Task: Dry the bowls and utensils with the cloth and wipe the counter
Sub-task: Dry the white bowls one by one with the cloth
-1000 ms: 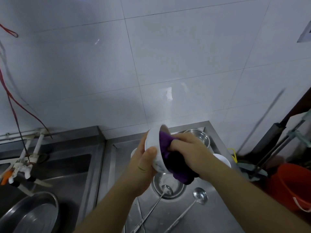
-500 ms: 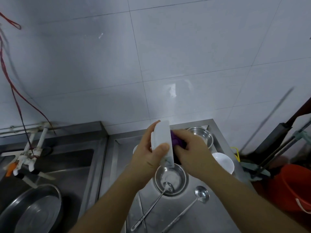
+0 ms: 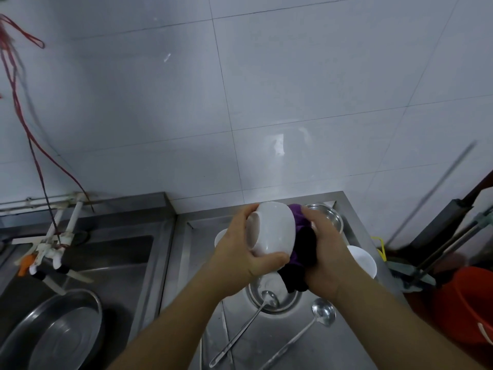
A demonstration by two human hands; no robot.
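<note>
While we dry it, the white bowl (image 3: 274, 231) sits tipped sideways above the counter (image 3: 344, 340), our left hand (image 3: 240, 252) gripping its base so our right hand (image 3: 324, 252) can clutch the purple cloth (image 3: 301, 247) against its mouth. Below the bowl lie a steel bowl (image 3: 274, 295) and two ladles (image 3: 321, 315).

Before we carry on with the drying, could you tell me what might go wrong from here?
The white bowl is held sideways in the left hand above a steel bowl; a slip could chip it. The hanging end of the purple cloth, gripped by the right hand, might snag the ladle below.
</note>
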